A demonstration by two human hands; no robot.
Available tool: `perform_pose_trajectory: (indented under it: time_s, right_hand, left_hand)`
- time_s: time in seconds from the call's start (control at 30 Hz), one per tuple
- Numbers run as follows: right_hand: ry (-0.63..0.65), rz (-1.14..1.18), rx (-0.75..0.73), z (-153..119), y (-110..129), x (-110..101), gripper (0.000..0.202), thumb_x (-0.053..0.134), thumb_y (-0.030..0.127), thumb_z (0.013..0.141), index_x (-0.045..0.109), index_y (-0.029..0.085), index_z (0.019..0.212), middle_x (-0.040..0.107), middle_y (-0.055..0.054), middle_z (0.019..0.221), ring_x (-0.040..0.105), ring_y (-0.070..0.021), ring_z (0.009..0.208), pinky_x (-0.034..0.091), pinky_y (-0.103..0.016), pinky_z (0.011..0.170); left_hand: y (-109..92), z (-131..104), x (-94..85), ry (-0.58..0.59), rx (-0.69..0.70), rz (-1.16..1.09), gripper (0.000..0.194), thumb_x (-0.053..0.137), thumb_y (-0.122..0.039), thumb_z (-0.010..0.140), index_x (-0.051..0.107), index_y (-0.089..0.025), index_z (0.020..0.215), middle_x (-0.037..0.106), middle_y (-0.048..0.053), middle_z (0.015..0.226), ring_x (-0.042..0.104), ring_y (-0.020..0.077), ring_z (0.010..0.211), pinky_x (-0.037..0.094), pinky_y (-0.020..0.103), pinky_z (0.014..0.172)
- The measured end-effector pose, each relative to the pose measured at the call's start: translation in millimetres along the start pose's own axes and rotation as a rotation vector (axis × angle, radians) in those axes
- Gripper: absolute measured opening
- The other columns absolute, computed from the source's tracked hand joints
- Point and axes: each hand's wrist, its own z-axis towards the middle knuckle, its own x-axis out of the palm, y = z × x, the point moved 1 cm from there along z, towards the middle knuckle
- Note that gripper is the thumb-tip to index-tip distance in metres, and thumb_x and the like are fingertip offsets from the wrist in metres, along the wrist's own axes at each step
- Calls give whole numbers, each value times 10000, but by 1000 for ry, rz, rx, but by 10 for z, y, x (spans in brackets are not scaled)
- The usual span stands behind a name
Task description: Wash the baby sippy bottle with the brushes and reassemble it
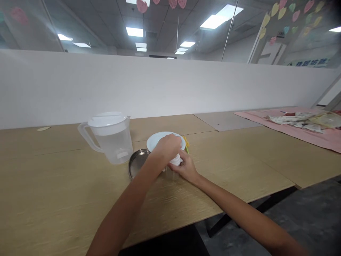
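Observation:
A white, round, ridged thing (176,160) sits between the thumb and fingers of my right hand (188,167). Below it shows a faint, clear shape that I cannot make out well. My left hand (168,146) is curled just above the white thing, in front of a white plate (153,140). Its fingertips point away from me, so what they hold, if anything, is hidden. Close to my left forearm lies a round metal dish (137,161), partly covered by the arm. Something yellow and green (186,143) sticks out behind my right hand.
A clear plastic pitcher (114,142) with a white lid stands left of the metal dish. A pink cloth (314,137) bearing crumpled packaging (298,120) covers the table's far right. A low white partition (165,89) runs along the back. The table's front edge slants up to the right.

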Motion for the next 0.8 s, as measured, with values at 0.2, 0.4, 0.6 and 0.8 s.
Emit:
perform_pose_trajectory:
  time_s: [0.2,0.4,0.6,0.8]
  right_hand:
    - [-1,-20,-70,-23,12,-1,341,690,411,679,606,187,922,611,-60,915,556,-217,856,449,-337,765]
    - [-9,-37,7,-36,-37,-16,585,701,444,660,505,192,1150,609,-75,1004,571,-222,865,465,-332,742]
    - [-20,-86,61,-38,-103,-19,612,701,481,658,485,195,1154,605,-73,974,575,-218,839,471,-314,684]
    - [-5,-184,-57,-30,-79,-36,430,628,543,737,560,182,961,599,-69,908,546,-216,846,441,-325,728]
  left_hand:
    - [-2,-64,-41,24,-65,115,242,454,-278,817,636,-130,878,628,115,831,575,221,739,384,291,610]
    - [193,-176,-158,116,38,-13,154,514,-274,716,633,-188,762,603,19,725,507,137,614,299,253,534]
    - [141,-113,-147,1,-22,110,356,446,-437,789,598,-141,664,554,62,610,463,155,541,259,276,510]
    - [88,-156,-305,-221,-156,157,435,336,-417,867,604,-128,682,513,69,553,468,170,554,254,287,543]
